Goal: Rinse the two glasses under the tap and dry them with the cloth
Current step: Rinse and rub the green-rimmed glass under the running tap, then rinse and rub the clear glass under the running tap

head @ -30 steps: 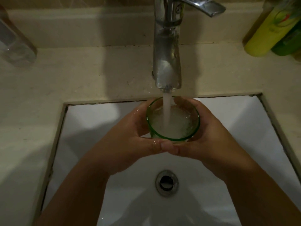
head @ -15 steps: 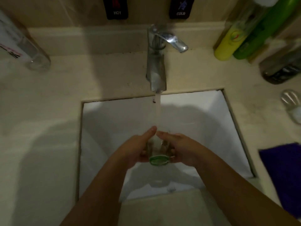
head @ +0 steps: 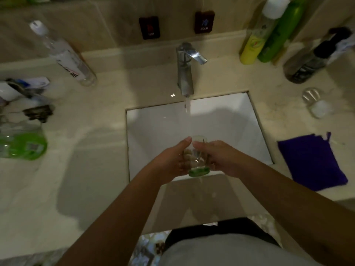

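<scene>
Hands meet over the near part of the sink [head: 221, 120], both wrapped round one glass [head: 196, 160]. Left hand [head: 171, 162] curls against the glass's left side with its thumb up at the far end; right hand [head: 221, 158] grips the right side, its thumb tip almost touching the left thumb. Glass lies tipped, its green base [head: 198, 172] turned toward the person and its mouth pointing away under the stream [head: 187, 106] falling from the tap [head: 185, 73]; water runs off below the base. Second glass [head: 315, 102] lies on its side on the worktop [head: 96, 160] to the right of the sink, well apart from the hands. Purple cloth [head: 311, 162] lies flat on the worktop, nearer the person than that glass. Compared with half a second earlier, the grip and the tipped attitude of the glass are unchanged, and the view takes in more of the worktop, including the bottles [head: 269, 33] at back right. One second earlier the glass stood upright close under the tap, filling with water.
</scene>
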